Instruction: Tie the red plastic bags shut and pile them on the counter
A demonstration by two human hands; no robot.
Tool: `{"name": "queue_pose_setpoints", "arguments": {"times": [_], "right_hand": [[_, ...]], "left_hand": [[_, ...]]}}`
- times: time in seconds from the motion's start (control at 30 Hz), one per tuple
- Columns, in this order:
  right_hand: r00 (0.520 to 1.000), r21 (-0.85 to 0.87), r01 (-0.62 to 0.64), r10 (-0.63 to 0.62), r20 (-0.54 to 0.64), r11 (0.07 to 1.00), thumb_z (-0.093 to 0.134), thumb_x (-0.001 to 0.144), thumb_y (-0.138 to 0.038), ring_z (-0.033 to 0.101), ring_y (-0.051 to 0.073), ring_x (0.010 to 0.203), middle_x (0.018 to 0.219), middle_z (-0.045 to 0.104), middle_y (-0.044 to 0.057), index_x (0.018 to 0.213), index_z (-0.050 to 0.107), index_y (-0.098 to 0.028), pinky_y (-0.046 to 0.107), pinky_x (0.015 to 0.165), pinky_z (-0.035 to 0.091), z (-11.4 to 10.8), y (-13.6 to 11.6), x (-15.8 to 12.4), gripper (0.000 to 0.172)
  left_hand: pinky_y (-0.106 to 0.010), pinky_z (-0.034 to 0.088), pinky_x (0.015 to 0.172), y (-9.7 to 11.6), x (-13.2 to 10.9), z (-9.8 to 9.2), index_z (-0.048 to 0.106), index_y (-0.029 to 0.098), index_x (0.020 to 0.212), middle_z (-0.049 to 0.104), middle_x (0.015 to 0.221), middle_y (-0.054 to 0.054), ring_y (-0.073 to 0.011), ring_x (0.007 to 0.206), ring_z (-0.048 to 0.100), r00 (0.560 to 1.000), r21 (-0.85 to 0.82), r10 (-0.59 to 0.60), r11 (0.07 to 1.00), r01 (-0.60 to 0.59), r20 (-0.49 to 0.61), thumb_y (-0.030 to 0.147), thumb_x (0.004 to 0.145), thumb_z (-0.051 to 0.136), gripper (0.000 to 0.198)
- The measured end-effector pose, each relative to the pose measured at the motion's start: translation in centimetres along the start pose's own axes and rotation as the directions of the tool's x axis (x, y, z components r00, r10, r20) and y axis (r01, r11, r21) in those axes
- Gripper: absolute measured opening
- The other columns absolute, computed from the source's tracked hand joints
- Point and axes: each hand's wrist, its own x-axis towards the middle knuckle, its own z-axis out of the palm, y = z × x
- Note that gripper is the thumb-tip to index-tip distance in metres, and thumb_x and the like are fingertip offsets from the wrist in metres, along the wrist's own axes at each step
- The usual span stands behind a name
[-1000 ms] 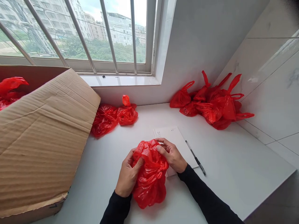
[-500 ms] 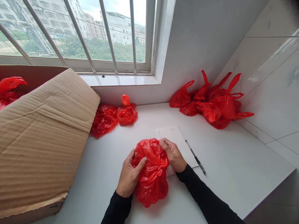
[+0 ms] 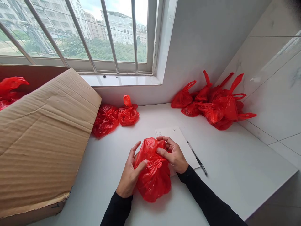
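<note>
"Where's the bag (image 3: 154,175)?"
"On the near side of the paper (image 3: 182,141), held between the left grip (image 3: 129,174) and the right grip (image 3: 173,154)."
"The pen (image 3: 199,162)?"
"Just right of the paper."
"Farther off?"
"Two more bags (image 3: 129,116) beyond it, leftward; a heap of bags (image 3: 218,108) beyond it, rightward."

A room's corner, home or workplace unclear
A metal-barred glass window (image 3: 122,40) stood above the smooth white surface (image 3: 230,163)'s back edge; pale marbled wall tiles (image 3: 277,94) lined its right edge.

the left hand (image 3: 129,175) and right hand (image 3: 176,157) hold a red bag (image 3: 154,180). a pen (image 3: 197,158) lies beside white paper (image 3: 184,150).
</note>
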Motion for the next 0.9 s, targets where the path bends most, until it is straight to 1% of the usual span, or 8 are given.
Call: {"name": "queue_pose_setpoints", "arguments": {"times": [0.07,0.17,0.23,0.4,0.5,0.6,0.77,0.9], "right_hand": [[1.000,0.072,-0.018,0.019,-0.022,0.997,0.075,0.081,-0.033,0.067,0.018,0.083,0.097,0.071,0.005,0.123,0.057,-0.023,0.033,0.078,0.054,-0.07,0.00,0.09,0.046],[1.000,0.120,-0.026,0.026,0.001,0.992,0.071,0.084,-0.031,0.066,0.016,0.081,0.095,0.070,0.003,0.132,0.053,-0.025,0.031,0.078,0.053,-0.21,0.01,0.19,0.052],[0.999,0.140,-0.033,0.029,0.029,0.990,0.067,0.084,-0.027,0.065,0.016,0.082,0.095,0.069,0.002,0.133,0.052,-0.024,0.030,0.079,0.052,-0.30,0.13,0.26,0.051],[0.999,0.144,-0.039,0.035,0.032,0.989,0.063,0.074,-0.015,0.063,0.017,0.095,0.113,0.066,0.005,0.127,0.054,-0.025,0.031,0.087,0.050,-0.26,0.50,0.47,0.055],[0.987,0.077,-0.088,0.076,0.141,0.993,0.065,0.078,-0.021,0.064,0.018,0.094,0.110,0.069,0.005,0.118,0.062,-0.022,0.034,0.090,0.049,-0.16,0.41,0.53,0.040],[0.965,0.007,-0.115,0.110,0.236,0.993,0.067,0.082,-0.028,0.066,0.019,0.088,0.097,0.072,0.004,0.105,0.068,-0.018,0.033,0.086,0.050,-0.14,0.27,0.55,0.026],[0.986,-0.037,-0.038,0.043,0.162,0.999,0.070,0.084,-0.033,0.066,0.019,0.086,0.094,0.071,0.003,0.101,0.070,-0.018,0.032,0.085,0.050,-0.27,0.26,0.56,0.023],[0.992,-0.042,0.031,-0.025,0.120,0.999,0.070,0.086,-0.038,0.065,0.019,0.088,0.097,0.071,0.003,0.102,0.069,-0.020,0.032,0.086,0.049,-0.34,0.33,0.53,0.025]], "left_hand": [[-0.039,0.056,0.086,-0.21,0.16,-0.05,0.042,0.025,0.144,0.066,0.129,-0.013,-0.0310,0.104,0.069,1.000,-0.023,-0.013,1.000,0.013,-0.005,0.032,0.070,0.081,0.084],[-0.040,0.055,0.090,-0.39,0.43,-0.19,0.057,0.017,0.129,0.069,0.124,-0.015,-0.0324,0.107,0.068,1.000,-0.020,0.004,1.000,-0.004,-0.011,0.031,0.069,0.082,0.066],[-0.039,0.055,0.089,-0.32,0.53,-0.25,0.062,0.017,0.119,0.072,0.117,-0.014,-0.0321,0.105,0.069,1.000,-0.028,0.004,1.000,-0.004,-0.019,0.031,0.070,0.081,0.055],[-0.036,0.055,0.088,0.06,0.43,-0.20,0.060,0.021,0.118,0.075,0.110,-0.008,-0.0284,0.102,0.070,0.993,-0.104,0.032,0.994,-0.044,-0.118,0.028,0.069,0.083,0.054],[-0.036,0.056,0.085,0.04,0.37,-0.12,0.060,0.022,0.119,0.076,0.107,-0.006,-0.0276,0.097,0.071,0.991,-0.125,0.033,0.991,-0.049,-0.126,0.030,0.070,0.083,0.055],[-0.035,0.056,0.085,-0.11,0.39,-0.09,0.063,0.021,0.116,0.075,0.108,-0.007,-0.0276,0.097,0.071,0.993,-0.082,0.044,0.995,-0.053,-0.110,0.034,0.070,0.083,0.052],[-0.037,0.055,0.086,-0.16,0.25,0.08,0.065,0.018,0.119,0.075,0.108,-0.010,-0.0290,0.095,0.071,0.997,-0.049,0.012,0.999,-0.016,-0.074,0.034,0.072,0.081,0.052],[-0.036,0.054,0.088,-0.06,0.06,0.43,0.065,0.022,0.117,0.075,0.109,-0.007,-0.0280,0.097,0.071,0.999,-0.015,0.041,0.999,-0.041,-0.031,0.028,0.069,0.082,0.052]]}}
